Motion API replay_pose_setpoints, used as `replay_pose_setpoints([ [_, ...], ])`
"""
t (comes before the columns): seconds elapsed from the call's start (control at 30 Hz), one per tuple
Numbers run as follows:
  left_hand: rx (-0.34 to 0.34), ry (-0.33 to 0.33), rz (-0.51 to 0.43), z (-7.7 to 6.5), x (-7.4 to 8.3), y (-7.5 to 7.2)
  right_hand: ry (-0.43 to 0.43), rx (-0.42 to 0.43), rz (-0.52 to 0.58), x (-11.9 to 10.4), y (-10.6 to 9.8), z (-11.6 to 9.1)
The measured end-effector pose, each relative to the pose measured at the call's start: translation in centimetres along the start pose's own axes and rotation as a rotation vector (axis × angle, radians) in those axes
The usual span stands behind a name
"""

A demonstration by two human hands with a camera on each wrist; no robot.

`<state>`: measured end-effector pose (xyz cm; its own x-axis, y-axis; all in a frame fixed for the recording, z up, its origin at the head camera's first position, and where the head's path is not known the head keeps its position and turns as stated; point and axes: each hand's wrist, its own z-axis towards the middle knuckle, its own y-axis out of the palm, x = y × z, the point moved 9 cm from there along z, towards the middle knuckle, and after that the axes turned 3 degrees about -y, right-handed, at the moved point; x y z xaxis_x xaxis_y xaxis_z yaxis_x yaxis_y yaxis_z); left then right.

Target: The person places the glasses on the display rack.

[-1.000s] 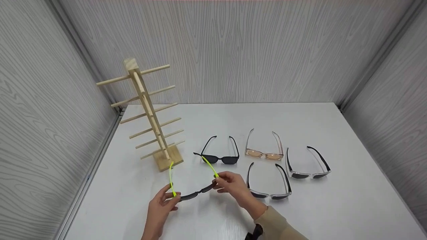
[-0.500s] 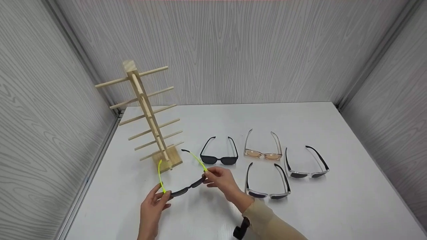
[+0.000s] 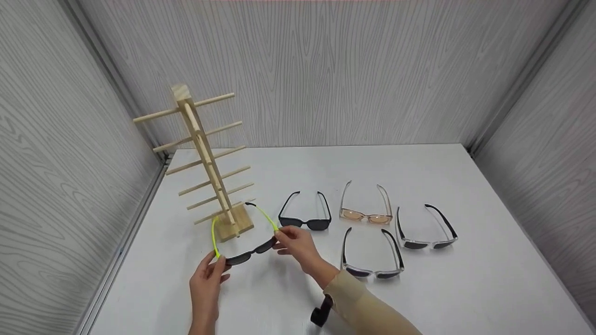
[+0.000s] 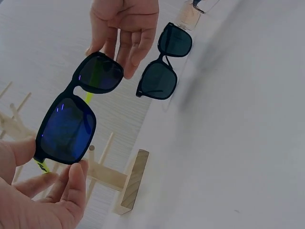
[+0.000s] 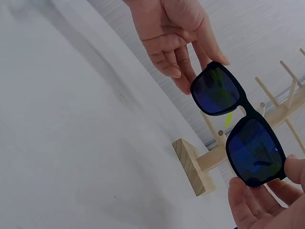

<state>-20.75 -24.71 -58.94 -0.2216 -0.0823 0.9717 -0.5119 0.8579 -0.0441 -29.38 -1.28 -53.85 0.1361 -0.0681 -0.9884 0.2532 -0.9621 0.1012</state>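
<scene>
Both hands hold a pair of sunglasses (image 3: 240,258) with a black front, dark bluish lenses and neon-yellow temples. My left hand (image 3: 205,283) pinches its left corner, and my right hand (image 3: 298,246) pinches the right corner. The temples are unfolded and point away from me, toward the foot of a wooden display rack (image 3: 207,153) with rows of pegs. In the left wrist view the lenses (image 4: 69,129) face the camera, thumb and fingers at each end of the frame. The rack's square base (image 5: 193,167) shows behind the sunglasses in the right wrist view.
Right of the rack lie black sunglasses (image 3: 318,224), then peach-tinted glasses (image 3: 379,218). Two pairs with clear fronts and black temples, a nearer one (image 3: 386,275) and a farther-right one (image 3: 416,244), lie on the white table (image 3: 465,288). Wood-grain panels (image 3: 326,70) enclose the table.
Both hands have carried the yellow-templed sunglasses left and slightly away from me, closer to the rack's base. The other glasses and the rack stay put.
</scene>
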Motion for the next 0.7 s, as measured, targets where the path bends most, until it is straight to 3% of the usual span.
replay_pose_setpoints([
  [0.13,0.035,0.053,-0.066,1.3,-0.5,-0.5,-0.013,-0.005,-0.018,-0.4,0.7,0.7],
  [0.3,0.102,0.063,-0.047,4.4,-3.2,-1.0,-0.009,-0.004,-0.048,-0.5,1.2,1.4],
  [0.4,0.129,0.068,-0.051,5.5,-3.8,-1.0,-0.005,0.005,-0.056,-0.7,1.3,1.9],
  [0.47,0.120,0.091,-0.075,5.4,-3.2,-0.9,-0.005,0.012,-0.062,-0.8,1.4,2.2],
  [0.57,0.071,0.078,-0.076,3.0,0.2,-0.6,0.001,0.015,-0.066,-0.9,1.7,2.5],
  [0.7,0.029,0.043,-0.053,0.6,3.6,-0.4,0.021,0.021,-0.064,-0.6,2.2,3.0],
])
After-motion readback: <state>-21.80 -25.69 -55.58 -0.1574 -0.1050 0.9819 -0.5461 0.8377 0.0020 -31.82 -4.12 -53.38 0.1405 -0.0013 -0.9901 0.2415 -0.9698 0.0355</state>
